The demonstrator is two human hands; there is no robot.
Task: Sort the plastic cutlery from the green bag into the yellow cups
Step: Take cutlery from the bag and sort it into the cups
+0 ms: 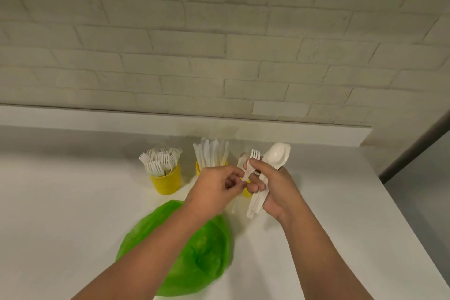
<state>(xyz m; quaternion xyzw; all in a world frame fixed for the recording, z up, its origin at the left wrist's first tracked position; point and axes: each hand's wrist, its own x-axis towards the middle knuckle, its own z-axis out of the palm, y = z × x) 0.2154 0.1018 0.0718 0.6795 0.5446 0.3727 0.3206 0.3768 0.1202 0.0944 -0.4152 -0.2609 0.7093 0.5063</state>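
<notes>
My right hand (277, 187) grips a bundle of white plastic cutlery (275, 156), spoons and handles fanning out above and below the fist. My left hand (219, 185) pinches the handle of a white fork (253, 157) that sticks out of that bundle. A yellow cup of forks (166, 181) stands at the left. Behind my left hand is a yellow cup of knives (198, 168). A third yellow cup (246, 192) is mostly hidden behind my hands. The flattened green bag (180, 248) lies on the white table, under my left forearm.
The white table (60, 214) ends at a raised ledge against a pale brick wall (219, 44). Its right edge (399, 202) runs diagonally toward me, with a grey floor beyond it.
</notes>
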